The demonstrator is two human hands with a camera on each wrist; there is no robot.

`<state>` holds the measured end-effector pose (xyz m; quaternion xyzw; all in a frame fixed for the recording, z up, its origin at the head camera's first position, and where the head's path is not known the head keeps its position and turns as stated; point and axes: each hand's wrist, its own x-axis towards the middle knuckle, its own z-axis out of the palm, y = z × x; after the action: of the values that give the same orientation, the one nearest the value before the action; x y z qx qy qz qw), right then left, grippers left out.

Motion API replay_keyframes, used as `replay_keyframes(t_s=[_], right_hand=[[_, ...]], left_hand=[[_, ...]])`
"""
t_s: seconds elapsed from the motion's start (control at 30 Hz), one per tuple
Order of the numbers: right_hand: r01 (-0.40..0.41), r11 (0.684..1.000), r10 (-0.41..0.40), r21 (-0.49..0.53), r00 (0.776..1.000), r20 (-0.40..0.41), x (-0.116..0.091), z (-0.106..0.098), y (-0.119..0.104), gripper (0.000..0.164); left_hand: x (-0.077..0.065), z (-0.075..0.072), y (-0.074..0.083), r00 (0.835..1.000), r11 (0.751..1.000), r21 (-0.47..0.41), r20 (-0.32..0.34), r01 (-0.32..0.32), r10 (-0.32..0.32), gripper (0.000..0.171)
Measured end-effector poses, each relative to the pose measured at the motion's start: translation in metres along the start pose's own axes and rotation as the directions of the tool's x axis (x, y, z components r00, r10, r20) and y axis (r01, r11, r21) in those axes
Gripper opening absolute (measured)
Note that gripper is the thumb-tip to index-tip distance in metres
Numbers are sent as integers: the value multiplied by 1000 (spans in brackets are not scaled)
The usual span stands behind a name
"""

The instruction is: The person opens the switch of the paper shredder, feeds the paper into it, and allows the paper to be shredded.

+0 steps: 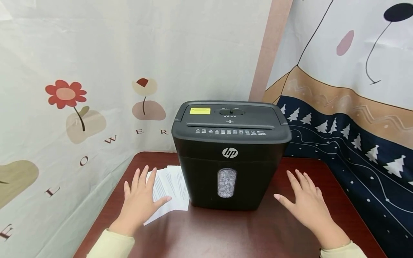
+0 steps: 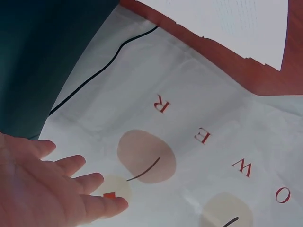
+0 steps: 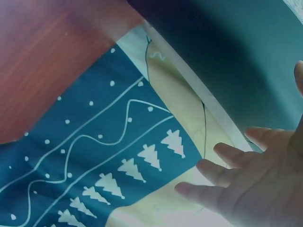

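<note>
A black HP paper shredder (image 1: 203,172) stands upright on the table, with a feed slot across its lid and a small window (image 1: 227,183) showing shredded paper inside. Beside its left side lie several fanned-out printed paper sheets (image 1: 172,190), partly hidden by the shredder and a hand. My left hand (image 1: 140,199) is held over the sheets with fingers spread, holding nothing. On the other side of the shredder, my right hand (image 1: 308,204) is likewise spread and holds nothing. Both wrist views show the fingers extended, apart from the dark shredder body (image 3: 222,61).
The dark red wooden table (image 1: 222,233) has rounded back corners. Behind it hangs a pale cloth (image 1: 200,53) printed with flowers and letters. To the right, a cloth with white trees on dark blue (image 1: 355,172) hangs close to the table edge.
</note>
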<state>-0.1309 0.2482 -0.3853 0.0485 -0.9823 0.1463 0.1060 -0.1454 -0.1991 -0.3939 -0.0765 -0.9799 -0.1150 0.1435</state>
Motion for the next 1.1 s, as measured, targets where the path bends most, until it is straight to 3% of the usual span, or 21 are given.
replay_keyframes(t_s=[0.3, 0.57, 0.83, 1.1], right_hand=[[14, 997, -9, 73, 997, -71, 4, -30, -6, 90], [108, 989, -87, 98, 975, -203, 11, -56, -15, 77], [274, 959, -226, 69, 891, -393, 22, -78, -26, 66], [391, 920, -341, 10, 814, -470, 36, -90, -38, 60]], left_hand=[[12, -37, 11, 999, 988, -157, 32, 4, 1, 90], [33, -72, 23, 998, 968, -245, 16, -48, 54, 79], [70, -110, 41, 993, 956, -274, 21, -104, 114, 78], [108, -139, 64, 988, 963, -241, 56, -124, 141, 84]])
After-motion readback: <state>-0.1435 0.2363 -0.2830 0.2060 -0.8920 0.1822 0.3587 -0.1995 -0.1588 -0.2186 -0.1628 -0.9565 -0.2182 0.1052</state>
